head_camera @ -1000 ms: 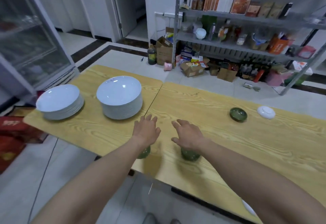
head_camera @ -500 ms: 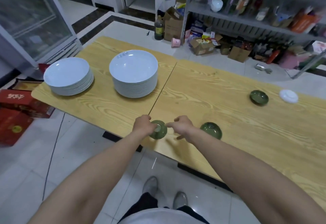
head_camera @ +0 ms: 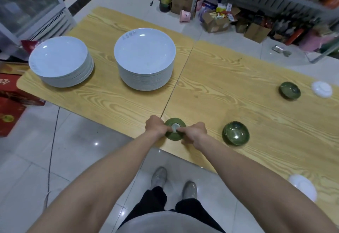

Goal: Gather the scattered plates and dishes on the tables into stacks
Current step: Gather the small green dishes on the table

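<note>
Taking the heaviest first, the taller stack [head_camera: 145,60] and the lower stack [head_camera: 60,62] of white plates on the left table [head_camera: 110,100] look like glazed ceramic. They are stiff, weighty in bulk and prone to chipping, so each is probably best left where it stands and added to from above. Smaller and lighter pieces lie on the right table [head_camera: 238,64]. An upright bowl [head_camera: 235,133] sits near the front edge, and a far green bowl [head_camera: 289,90] stands just beside a small white dish [head_camera: 322,89]. A second white dish [head_camera: 302,187] is at the near edge. The left hand [head_camera: 156,126] and the right hand [head_camera: 194,133] both grasp an upturned green bowl [head_camera: 173,137] by the seam between the tables, fingers curled on its sides and pale foot ring. Its glaze likely makes it slippery, so the rim or foot ring seems the surest hold, and gentle nesting should spare it chips.
</note>
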Demonstrator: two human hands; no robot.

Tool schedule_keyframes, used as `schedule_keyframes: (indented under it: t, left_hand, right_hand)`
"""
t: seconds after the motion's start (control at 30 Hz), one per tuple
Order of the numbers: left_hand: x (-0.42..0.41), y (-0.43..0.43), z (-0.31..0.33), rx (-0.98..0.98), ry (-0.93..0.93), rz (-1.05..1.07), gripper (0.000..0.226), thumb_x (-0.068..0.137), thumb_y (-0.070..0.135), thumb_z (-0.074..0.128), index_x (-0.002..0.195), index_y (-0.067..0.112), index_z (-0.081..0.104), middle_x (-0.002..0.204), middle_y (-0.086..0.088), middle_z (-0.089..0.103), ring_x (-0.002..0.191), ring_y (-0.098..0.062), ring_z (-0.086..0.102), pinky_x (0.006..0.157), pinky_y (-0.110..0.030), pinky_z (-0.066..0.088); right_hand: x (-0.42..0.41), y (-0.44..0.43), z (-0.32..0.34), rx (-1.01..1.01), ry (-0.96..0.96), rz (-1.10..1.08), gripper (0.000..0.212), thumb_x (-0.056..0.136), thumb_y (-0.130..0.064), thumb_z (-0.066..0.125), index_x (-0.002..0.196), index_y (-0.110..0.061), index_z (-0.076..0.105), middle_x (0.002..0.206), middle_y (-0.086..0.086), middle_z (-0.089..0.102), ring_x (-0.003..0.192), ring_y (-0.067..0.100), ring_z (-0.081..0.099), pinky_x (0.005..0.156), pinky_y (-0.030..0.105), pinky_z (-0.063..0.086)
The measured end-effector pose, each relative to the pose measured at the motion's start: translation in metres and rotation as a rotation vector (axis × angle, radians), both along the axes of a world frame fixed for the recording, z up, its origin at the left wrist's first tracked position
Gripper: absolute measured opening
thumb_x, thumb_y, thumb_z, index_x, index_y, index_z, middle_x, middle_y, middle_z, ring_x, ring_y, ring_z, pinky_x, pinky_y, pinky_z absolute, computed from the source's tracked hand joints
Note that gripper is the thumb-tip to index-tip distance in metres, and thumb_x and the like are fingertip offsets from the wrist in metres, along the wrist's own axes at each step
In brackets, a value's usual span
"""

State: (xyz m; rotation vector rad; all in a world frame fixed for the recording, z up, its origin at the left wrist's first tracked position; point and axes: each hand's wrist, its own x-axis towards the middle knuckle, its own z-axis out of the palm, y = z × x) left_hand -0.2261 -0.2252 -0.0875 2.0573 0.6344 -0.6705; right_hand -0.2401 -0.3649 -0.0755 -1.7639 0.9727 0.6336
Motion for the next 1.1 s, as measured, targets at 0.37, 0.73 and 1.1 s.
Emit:
schedule_keyframes:
  t: [0.37, 0.73, 1.1]
  left_hand:
    - [0.022, 0.005, 0.012, -0.255, 0.056, 0.037, 0.032, 0.069, -0.012, 0.080, 0.087, 0.004, 0.059, 0.090, -0.019, 0.067, 0.066, -0.030, 0.067, 0.064, -0.038, 0.061]
    - [0.028, -0.003, -0.003, -0.152, -0.192, -0.186, 0.023, 0.091, 0.023, 0.068, 0.113, 0.017, 0.074, 0.107, -0.004, 0.074, 0.094, -0.023, 0.070, 0.092, -0.041, 0.056]
    - [0.009, 0.000, -0.007, 0.173, -0.431, -0.523, 0.021, 0.096, 0.021, 0.061, 0.111, 0.008, 0.069, 0.103, -0.008, 0.067, 0.106, -0.027, 0.059, 0.085, -0.032, 0.045]
  right_hand:
    - [0.020, -0.009, 0.004, 0.202, -0.025, -0.041, 0.033, 0.068, 0.005, 0.086, 0.075, -0.005, 0.054, 0.069, 0.014, 0.061, 0.058, 0.027, 0.065, 0.067, 0.046, 0.062]
    - [0.013, -0.033, 0.000, -0.275, -0.406, 0.530, 0.014, 0.073, -0.011, 0.085, 0.082, -0.007, 0.076, 0.074, 0.001, 0.067, 0.074, 0.014, 0.058, 0.070, 0.022, 0.044]
    - [-0.004, -0.022, -0.016, -0.217, -0.196, 0.069, 0.041, 0.087, -0.027, 0.073, 0.118, -0.011, 0.050, 0.106, 0.006, 0.060, 0.081, 0.021, 0.060, 0.072, 0.031, 0.051]
